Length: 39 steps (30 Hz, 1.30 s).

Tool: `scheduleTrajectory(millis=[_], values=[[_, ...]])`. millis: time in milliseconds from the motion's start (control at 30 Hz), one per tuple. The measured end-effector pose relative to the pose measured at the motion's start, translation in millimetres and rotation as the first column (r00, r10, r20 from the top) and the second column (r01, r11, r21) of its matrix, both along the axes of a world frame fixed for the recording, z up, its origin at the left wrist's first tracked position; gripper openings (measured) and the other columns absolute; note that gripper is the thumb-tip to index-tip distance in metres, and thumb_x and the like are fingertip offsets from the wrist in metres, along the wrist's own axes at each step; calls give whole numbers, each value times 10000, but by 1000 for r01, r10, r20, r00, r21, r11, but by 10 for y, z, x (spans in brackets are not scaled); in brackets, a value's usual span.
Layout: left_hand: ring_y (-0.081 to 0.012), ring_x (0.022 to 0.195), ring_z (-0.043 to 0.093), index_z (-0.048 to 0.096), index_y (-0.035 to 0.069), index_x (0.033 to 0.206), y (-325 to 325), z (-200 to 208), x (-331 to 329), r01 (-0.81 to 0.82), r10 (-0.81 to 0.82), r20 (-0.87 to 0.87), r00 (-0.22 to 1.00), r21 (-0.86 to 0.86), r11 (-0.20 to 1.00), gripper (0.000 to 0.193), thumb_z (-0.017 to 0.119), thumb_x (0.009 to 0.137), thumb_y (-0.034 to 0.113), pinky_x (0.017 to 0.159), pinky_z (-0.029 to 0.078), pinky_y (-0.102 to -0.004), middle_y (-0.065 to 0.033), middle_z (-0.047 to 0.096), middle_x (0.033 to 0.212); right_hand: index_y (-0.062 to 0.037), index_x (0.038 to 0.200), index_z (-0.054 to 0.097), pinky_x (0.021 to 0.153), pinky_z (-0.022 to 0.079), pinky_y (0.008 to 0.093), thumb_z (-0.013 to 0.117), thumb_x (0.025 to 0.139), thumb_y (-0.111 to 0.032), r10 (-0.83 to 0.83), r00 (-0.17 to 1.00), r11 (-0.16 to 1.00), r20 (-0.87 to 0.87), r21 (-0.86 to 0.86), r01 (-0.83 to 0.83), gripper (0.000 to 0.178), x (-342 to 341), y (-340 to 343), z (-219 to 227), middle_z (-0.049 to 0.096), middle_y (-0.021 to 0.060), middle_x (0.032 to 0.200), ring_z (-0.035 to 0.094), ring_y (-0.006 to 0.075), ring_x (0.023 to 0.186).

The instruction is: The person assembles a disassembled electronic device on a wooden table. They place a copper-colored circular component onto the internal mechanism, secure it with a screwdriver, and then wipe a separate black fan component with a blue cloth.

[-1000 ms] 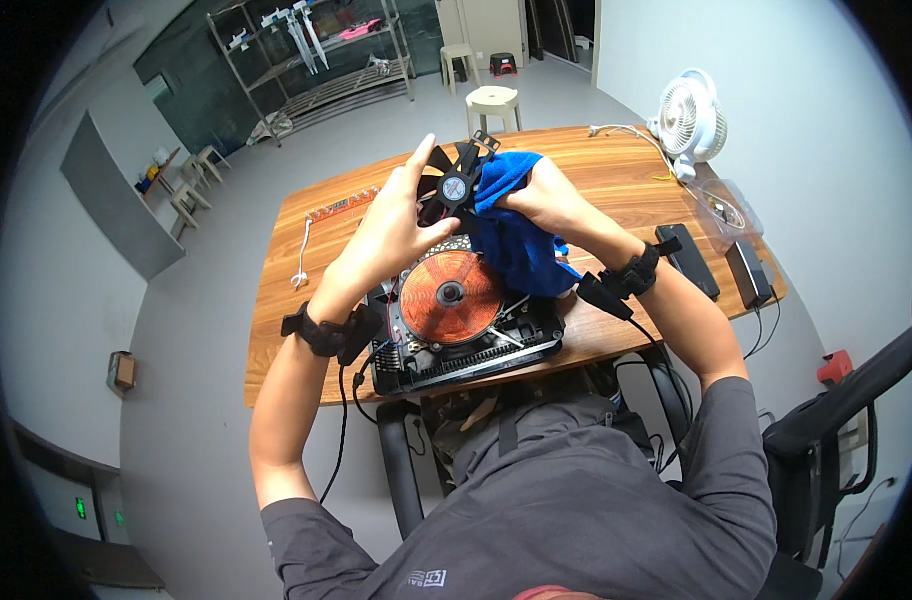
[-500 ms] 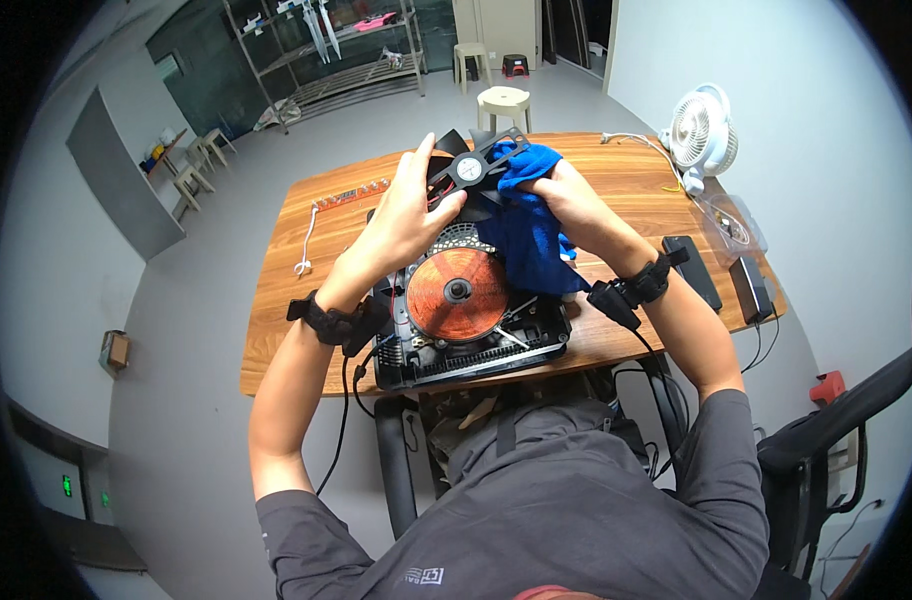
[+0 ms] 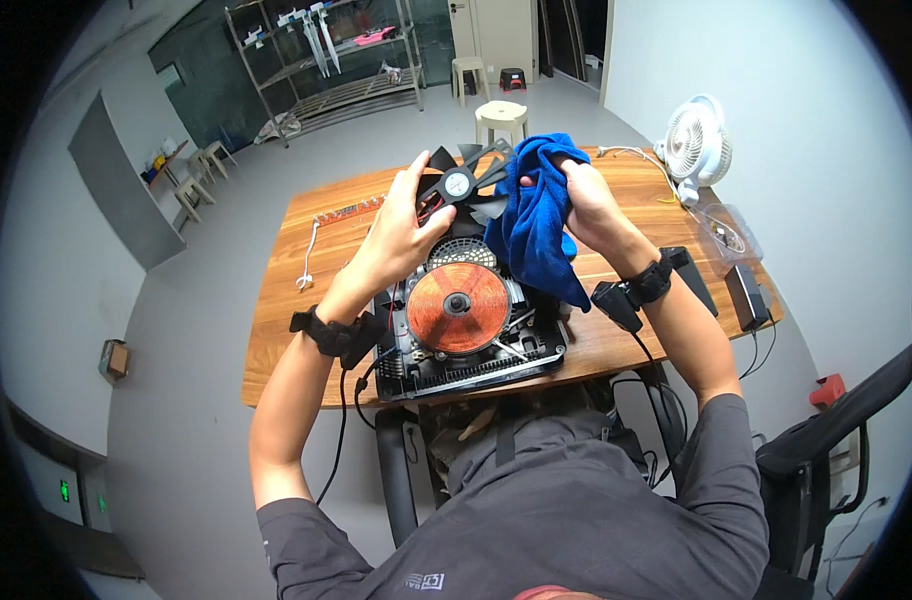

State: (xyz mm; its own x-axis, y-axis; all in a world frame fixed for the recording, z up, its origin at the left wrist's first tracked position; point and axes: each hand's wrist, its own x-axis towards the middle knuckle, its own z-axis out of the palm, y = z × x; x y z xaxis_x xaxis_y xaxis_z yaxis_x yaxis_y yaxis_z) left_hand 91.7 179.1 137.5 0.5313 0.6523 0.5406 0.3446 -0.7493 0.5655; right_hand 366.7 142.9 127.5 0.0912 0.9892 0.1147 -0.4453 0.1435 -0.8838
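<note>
A small black cooling fan (image 3: 458,184) is gripped at its left edge by my left hand (image 3: 404,222), thumb and fingers apart around the frame. It is held above an opened induction cooker base (image 3: 471,375), whose round copper coil (image 3: 436,310) faces up. My right hand (image 3: 593,205) clutches a bunched blue cloth (image 3: 536,230) just right of the fan; the cloth hangs down over the cooker's right side. Whether the cloth touches the fan blades cannot be made out. Black straps with small boxes sit on both wrists.
On the wooden table (image 3: 306,230) lie an orange strip (image 3: 351,210) with a white cable, a dark flat device (image 3: 698,280), a clear plastic box (image 3: 728,228) and a black power adapter (image 3: 746,297). A white desk fan (image 3: 696,145) stands at the back right corner.
My right hand has drawn the blue cloth slightly right, away from the fan, and bunched it more. The fan, in my left hand, has shifted a little left and down.
</note>
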Motion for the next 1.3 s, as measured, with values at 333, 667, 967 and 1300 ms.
scheduleTrajectory(millis=[333, 667, 967, 1300], values=[[-335, 1294, 510, 261, -69, 1547, 126, -150, 374, -182, 178, 96, 979, 35, 983, 776, 674, 993, 283, 1083, 435, -396, -280, 469, 1386, -63, 1410, 528, 942, 554, 330, 588, 1055, -217, 353, 933, 926, 65, 119, -358, 392, -291, -173, -75, 658, 72, 1249, 655, 151, 1077], [-339, 1260, 581, 149, -56, 1516, -103, 0, 470, 54, -22, 127, 992, -259, 964, 742, 643, 1013, 178, 1072, 465, -405, -280, 548, 1354, -30, 1272, 586, 908, 562, 304, 668, 950, -23, 211, 963, 946, 168, 213, -245, 332, -304, -81, -170, 682, 53, 1166, 666, 128, 1020], [-274, 1169, 626, 182, -41, 1507, -50, 37, 361, -29, 39, 93, 995, -111, 993, 708, 647, 1019, 174, 1011, 502, -383, -245, 599, 1266, -17, 1251, 644, 898, 537, 264, 689, 919, -41, 133, 914, 955, 382, 199, -222, 336, -156, -222, 52, 710, 24, 1120, 651, 90, 993], [-213, 1013, 642, 192, -45, 1513, 182, 70, 25, -137, 142, 67, 988, -71, 988, 698, 633, 1030, 199, 897, 522, -341, -212, 623, 1186, -11, 1177, 669, 880, 562, 316, 626, 972, -129, -216, 834, 969, 507, 217, 119, 240, 1097, -168, 487, 713, 91, 1035, 683, 172, 935]])
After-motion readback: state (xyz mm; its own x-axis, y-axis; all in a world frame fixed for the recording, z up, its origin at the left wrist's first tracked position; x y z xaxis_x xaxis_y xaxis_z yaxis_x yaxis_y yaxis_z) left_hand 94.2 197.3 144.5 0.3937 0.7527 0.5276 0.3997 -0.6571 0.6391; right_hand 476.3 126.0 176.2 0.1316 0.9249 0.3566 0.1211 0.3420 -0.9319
